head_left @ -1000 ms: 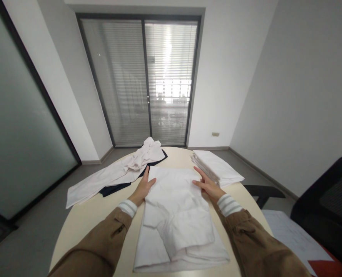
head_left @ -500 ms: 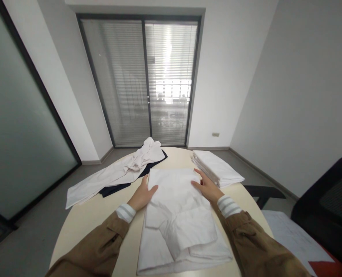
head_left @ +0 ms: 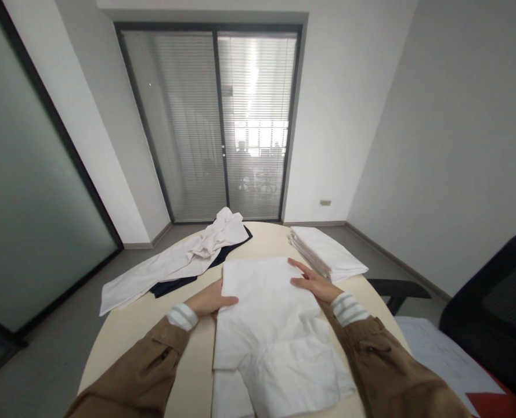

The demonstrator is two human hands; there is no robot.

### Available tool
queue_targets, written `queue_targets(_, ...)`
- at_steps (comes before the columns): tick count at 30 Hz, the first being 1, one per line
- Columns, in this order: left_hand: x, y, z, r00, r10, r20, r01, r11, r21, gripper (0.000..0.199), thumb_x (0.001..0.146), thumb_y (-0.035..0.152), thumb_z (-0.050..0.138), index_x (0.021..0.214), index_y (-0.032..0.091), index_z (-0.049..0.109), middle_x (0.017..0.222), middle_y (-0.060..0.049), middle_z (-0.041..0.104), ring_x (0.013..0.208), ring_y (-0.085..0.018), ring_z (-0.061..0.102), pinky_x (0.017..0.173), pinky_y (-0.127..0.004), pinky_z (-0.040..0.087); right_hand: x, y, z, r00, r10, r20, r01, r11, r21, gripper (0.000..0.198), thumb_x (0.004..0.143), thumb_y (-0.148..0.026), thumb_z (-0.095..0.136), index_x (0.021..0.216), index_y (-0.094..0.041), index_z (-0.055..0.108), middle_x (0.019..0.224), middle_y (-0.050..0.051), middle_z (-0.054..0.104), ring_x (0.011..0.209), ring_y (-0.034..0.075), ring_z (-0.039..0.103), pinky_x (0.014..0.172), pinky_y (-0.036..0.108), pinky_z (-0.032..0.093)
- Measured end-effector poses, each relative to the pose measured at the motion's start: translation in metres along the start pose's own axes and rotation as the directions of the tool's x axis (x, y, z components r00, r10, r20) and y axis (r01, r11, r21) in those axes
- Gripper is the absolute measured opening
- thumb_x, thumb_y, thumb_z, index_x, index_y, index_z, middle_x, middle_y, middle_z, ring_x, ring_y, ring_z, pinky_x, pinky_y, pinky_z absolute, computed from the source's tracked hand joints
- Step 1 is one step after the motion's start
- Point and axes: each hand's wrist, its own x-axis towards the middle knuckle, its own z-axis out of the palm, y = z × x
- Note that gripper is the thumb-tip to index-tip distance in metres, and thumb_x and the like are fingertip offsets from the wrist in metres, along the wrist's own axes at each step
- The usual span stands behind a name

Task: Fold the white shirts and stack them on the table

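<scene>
A white folded garment [head_left: 266,325] lies on the round cream table in front of me, its near part wrinkled and layered. My left hand [head_left: 212,298] grips its left edge, thumb on top and the other fingers mostly hidden at the side or beneath. On the right edge, my right hand [head_left: 316,283] pinches the cloth near the far corner, with thumb and index finger showing. Just beyond the right hand sits a stack of folded white cloth [head_left: 327,249]. To the left, a crumpled white garment [head_left: 188,255] lies over a dark navy cloth [head_left: 174,286].
The cream table [head_left: 127,348] has a rounded edge. A black chair [head_left: 497,313] stands at the right, its armrest close to the table. Beside it are papers [head_left: 444,354] and something red [head_left: 488,403]. Glass panels with blinds [head_left: 214,128] are at the back.
Both hands have drawn the white garment a little towards me, and its near part has slid closer. My left hand sits lower along the left edge. The stack and crumpled garment have not moved.
</scene>
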Motion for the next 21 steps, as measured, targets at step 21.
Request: queue_targets(21, -0.006, 0.009, -0.002, 0.972, -0.154, 0.175, 0.139, 0.986, 0.097, 0.04, 0.067, 0.051, 0.077, 0.074, 0.013, 0.07, 0.072, -0.006, 0.071, 0.063, -0.018, 0.061, 0.057, -0.026, 0.042, 0.001, 0.004, -0.007, 0.978, 0.028, 0.207, -0.017, 0.998, -0.058, 0.076, 0.068, -0.03, 0.074, 0.141, -0.024, 0.052, 0.12, 0.007, 0.069, 0.102, 0.027, 0.067, 0.092, 0.042, 0.053)
